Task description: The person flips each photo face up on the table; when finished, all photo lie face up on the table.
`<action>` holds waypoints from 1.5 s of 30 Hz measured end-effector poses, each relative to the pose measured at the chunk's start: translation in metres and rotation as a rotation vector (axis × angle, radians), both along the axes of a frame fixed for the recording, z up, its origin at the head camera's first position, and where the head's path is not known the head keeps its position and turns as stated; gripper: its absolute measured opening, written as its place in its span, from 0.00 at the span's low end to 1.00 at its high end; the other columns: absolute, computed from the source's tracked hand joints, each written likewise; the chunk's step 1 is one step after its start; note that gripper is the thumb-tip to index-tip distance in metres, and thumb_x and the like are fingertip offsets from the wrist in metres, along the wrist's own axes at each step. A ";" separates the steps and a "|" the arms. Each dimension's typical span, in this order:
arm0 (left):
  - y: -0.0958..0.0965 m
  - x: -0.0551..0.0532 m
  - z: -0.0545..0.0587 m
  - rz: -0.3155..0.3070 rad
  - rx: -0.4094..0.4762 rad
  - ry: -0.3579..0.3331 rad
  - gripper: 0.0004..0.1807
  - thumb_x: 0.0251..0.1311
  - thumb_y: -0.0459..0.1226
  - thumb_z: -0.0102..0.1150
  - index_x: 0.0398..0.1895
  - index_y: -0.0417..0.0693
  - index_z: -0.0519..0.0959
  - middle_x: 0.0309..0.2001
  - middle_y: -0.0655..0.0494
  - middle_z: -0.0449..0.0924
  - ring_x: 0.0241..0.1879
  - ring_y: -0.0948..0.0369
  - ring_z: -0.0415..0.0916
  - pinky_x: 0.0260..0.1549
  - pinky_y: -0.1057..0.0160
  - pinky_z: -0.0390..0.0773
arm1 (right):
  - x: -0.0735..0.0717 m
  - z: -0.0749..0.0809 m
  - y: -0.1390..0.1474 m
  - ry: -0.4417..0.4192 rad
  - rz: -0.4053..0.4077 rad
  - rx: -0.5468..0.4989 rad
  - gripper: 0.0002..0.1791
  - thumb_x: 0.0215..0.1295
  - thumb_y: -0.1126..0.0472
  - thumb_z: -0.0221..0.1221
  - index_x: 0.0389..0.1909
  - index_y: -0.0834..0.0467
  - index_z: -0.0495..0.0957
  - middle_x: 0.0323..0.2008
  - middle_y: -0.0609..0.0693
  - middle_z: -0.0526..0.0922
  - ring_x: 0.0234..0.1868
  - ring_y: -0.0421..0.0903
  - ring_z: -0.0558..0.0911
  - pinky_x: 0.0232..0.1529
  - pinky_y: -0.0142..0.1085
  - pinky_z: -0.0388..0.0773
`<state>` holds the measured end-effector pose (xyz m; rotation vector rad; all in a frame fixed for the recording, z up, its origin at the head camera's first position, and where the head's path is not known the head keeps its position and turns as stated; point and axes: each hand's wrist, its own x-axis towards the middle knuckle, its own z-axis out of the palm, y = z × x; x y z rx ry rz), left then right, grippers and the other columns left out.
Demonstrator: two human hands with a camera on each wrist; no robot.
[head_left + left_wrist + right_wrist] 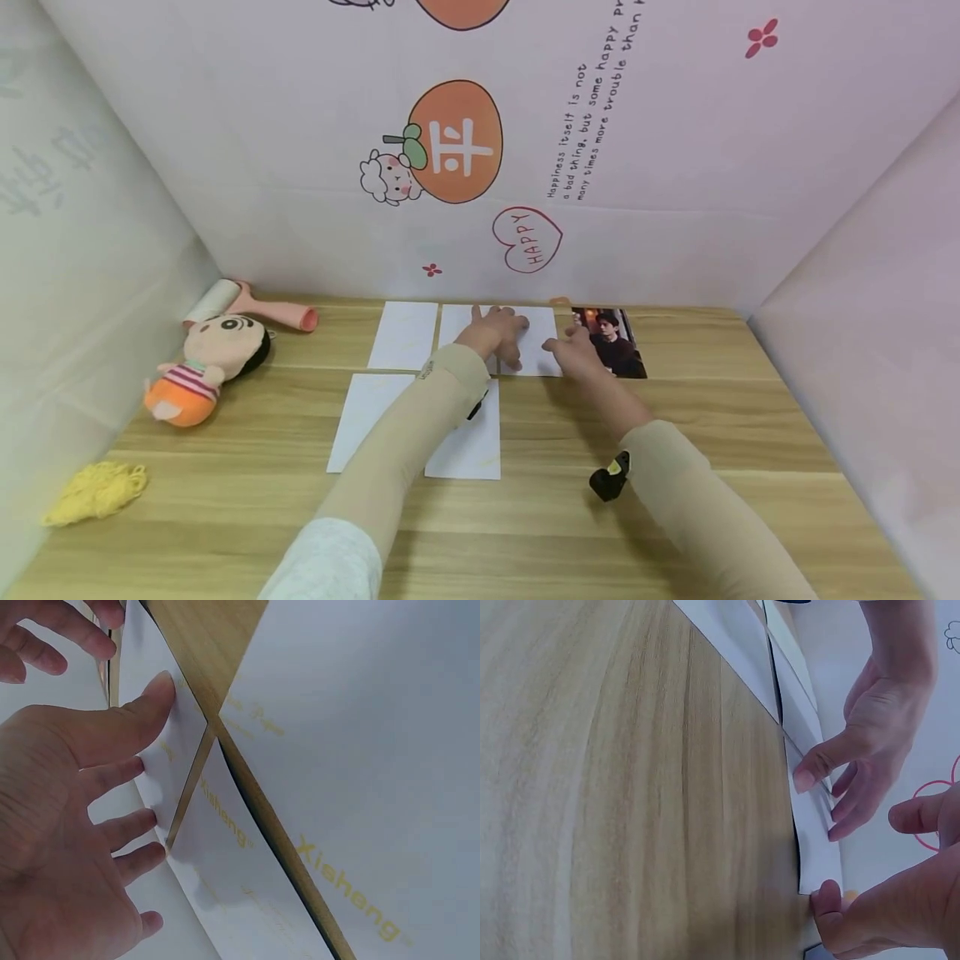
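White paper sheets with faint yellow print lie in two rows on the wooden table. My left hand (493, 333) spreads its fingers over the upper row, touching the middle sheet (453, 321) and the right sheet (538, 354). In the left wrist view, my left thumb rests near a seam between sheets marked "Xisheng" (225, 814). My right hand (581, 357) touches the right sheet's outer edge with a fingertip, its other fingers loosely bent. Beside it lies a photo print (618, 354) of a dark-haired person, partly hidden by that hand.
Left on the table are a pink-handled lint roller (281, 314), a plush doll (213, 362) and a bundle of yellow yarn (97, 492). A printed white backdrop (660, 242) stands along the back, with pale walls at both sides.
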<state>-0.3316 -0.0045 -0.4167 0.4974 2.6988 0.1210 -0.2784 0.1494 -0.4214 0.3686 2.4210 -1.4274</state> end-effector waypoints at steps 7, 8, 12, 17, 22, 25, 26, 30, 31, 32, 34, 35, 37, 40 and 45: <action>0.000 0.002 0.001 0.002 0.001 0.004 0.46 0.59 0.52 0.73 0.79 0.63 0.63 0.84 0.53 0.54 0.85 0.47 0.47 0.82 0.32 0.37 | -0.001 -0.002 0.001 0.001 -0.021 -0.042 0.40 0.74 0.56 0.52 0.79 0.67 0.47 0.80 0.68 0.55 0.81 0.62 0.58 0.83 0.54 0.55; 0.000 0.002 0.001 0.003 -0.001 0.007 0.46 0.59 0.52 0.73 0.79 0.64 0.63 0.84 0.53 0.55 0.85 0.47 0.47 0.82 0.32 0.38 | -0.001 -0.003 0.001 0.002 -0.022 -0.048 0.40 0.74 0.56 0.52 0.80 0.67 0.47 0.80 0.67 0.54 0.81 0.62 0.58 0.83 0.54 0.55; -0.001 0.004 0.003 0.011 0.007 0.012 0.45 0.59 0.51 0.73 0.79 0.64 0.64 0.83 0.53 0.56 0.84 0.48 0.48 0.82 0.33 0.37 | -0.002 -0.003 0.003 0.006 -0.067 -0.105 0.42 0.73 0.58 0.52 0.80 0.67 0.46 0.81 0.65 0.53 0.77 0.58 0.61 0.79 0.48 0.61; 0.000 0.005 0.004 0.005 -0.003 0.021 0.45 0.59 0.51 0.74 0.79 0.63 0.63 0.83 0.54 0.57 0.84 0.48 0.49 0.82 0.34 0.38 | -0.005 -0.006 0.007 0.017 -0.101 -0.185 0.43 0.71 0.61 0.53 0.81 0.70 0.44 0.79 0.64 0.54 0.54 0.51 0.66 0.55 0.38 0.67; 0.001 0.006 0.004 0.008 -0.012 0.014 0.46 0.59 0.51 0.73 0.80 0.63 0.62 0.83 0.53 0.56 0.84 0.47 0.47 0.82 0.34 0.37 | -0.003 -0.006 0.009 -0.008 -0.066 -0.198 0.44 0.71 0.61 0.53 0.81 0.71 0.45 0.80 0.65 0.54 0.67 0.54 0.64 0.75 0.44 0.64; 0.001 0.005 0.002 0.011 -0.009 0.014 0.46 0.60 0.52 0.73 0.80 0.64 0.61 0.83 0.51 0.56 0.84 0.46 0.47 0.82 0.34 0.36 | -0.001 -0.009 0.008 0.001 -0.029 -0.191 0.41 0.70 0.62 0.54 0.80 0.70 0.52 0.77 0.65 0.61 0.68 0.54 0.70 0.75 0.45 0.67; 0.001 0.005 0.002 0.010 -0.010 0.016 0.47 0.60 0.52 0.73 0.80 0.64 0.61 0.83 0.51 0.56 0.84 0.46 0.47 0.82 0.34 0.36 | 0.000 -0.011 0.007 0.012 -0.017 -0.184 0.40 0.69 0.62 0.55 0.79 0.70 0.55 0.75 0.65 0.65 0.63 0.53 0.74 0.71 0.43 0.72; -0.001 0.005 0.001 -0.009 -0.013 0.024 0.48 0.60 0.54 0.72 0.81 0.62 0.60 0.83 0.49 0.56 0.84 0.45 0.47 0.82 0.33 0.37 | 0.003 -0.018 0.004 0.094 0.022 -0.173 0.37 0.64 0.67 0.60 0.75 0.68 0.64 0.68 0.67 0.75 0.48 0.47 0.79 0.47 0.31 0.75; -0.001 0.006 0.002 -0.015 -0.020 0.026 0.48 0.60 0.55 0.71 0.81 0.61 0.59 0.83 0.49 0.56 0.84 0.45 0.47 0.82 0.33 0.37 | 0.005 -0.020 0.003 0.116 0.030 -0.168 0.39 0.62 0.68 0.61 0.75 0.67 0.63 0.67 0.69 0.76 0.51 0.48 0.80 0.46 0.30 0.75; -0.001 0.006 0.002 -0.021 -0.026 0.030 0.48 0.61 0.57 0.70 0.82 0.61 0.59 0.83 0.49 0.56 0.84 0.45 0.47 0.82 0.33 0.38 | 0.006 -0.022 0.002 0.139 0.037 -0.160 0.41 0.60 0.69 0.62 0.76 0.66 0.62 0.68 0.70 0.76 0.55 0.50 0.80 0.47 0.29 0.75; -0.001 0.006 0.002 -0.030 -0.035 0.039 0.50 0.61 0.59 0.69 0.82 0.59 0.57 0.83 0.48 0.56 0.85 0.45 0.46 0.82 0.33 0.38 | 0.008 -0.026 0.001 0.189 0.050 -0.134 0.44 0.56 0.72 0.64 0.76 0.65 0.61 0.67 0.72 0.76 0.61 0.56 0.80 0.48 0.29 0.74; 0.000 0.006 0.002 -0.034 -0.040 0.046 0.50 0.61 0.60 0.68 0.82 0.59 0.57 0.83 0.48 0.56 0.85 0.45 0.47 0.82 0.33 0.39 | 0.008 -0.028 0.001 0.214 0.056 -0.109 0.45 0.55 0.73 0.64 0.76 0.64 0.61 0.66 0.73 0.76 0.62 0.58 0.80 0.47 0.29 0.74; 0.000 0.006 0.002 -0.037 -0.040 0.057 0.51 0.61 0.62 0.67 0.83 0.58 0.56 0.83 0.48 0.56 0.85 0.46 0.47 0.82 0.33 0.41 | 0.008 -0.031 0.001 0.250 0.059 -0.066 0.45 0.56 0.73 0.64 0.76 0.62 0.61 0.65 0.73 0.77 0.63 0.61 0.80 0.47 0.31 0.75; 0.000 0.005 0.004 -0.036 -0.009 0.048 0.52 0.61 0.62 0.67 0.83 0.56 0.56 0.83 0.48 0.57 0.84 0.46 0.47 0.82 0.34 0.42 | 0.007 -0.034 0.002 0.276 0.043 -0.031 0.42 0.61 0.73 0.61 0.77 0.61 0.60 0.67 0.71 0.76 0.64 0.61 0.79 0.51 0.36 0.77; 0.003 -0.004 0.007 -0.005 0.115 -0.028 0.47 0.64 0.56 0.67 0.82 0.52 0.58 0.81 0.45 0.59 0.82 0.43 0.51 0.80 0.35 0.51 | 0.006 -0.037 0.005 0.274 -0.014 -0.005 0.41 0.66 0.71 0.57 0.80 0.58 0.57 0.73 0.67 0.70 0.69 0.59 0.74 0.69 0.49 0.72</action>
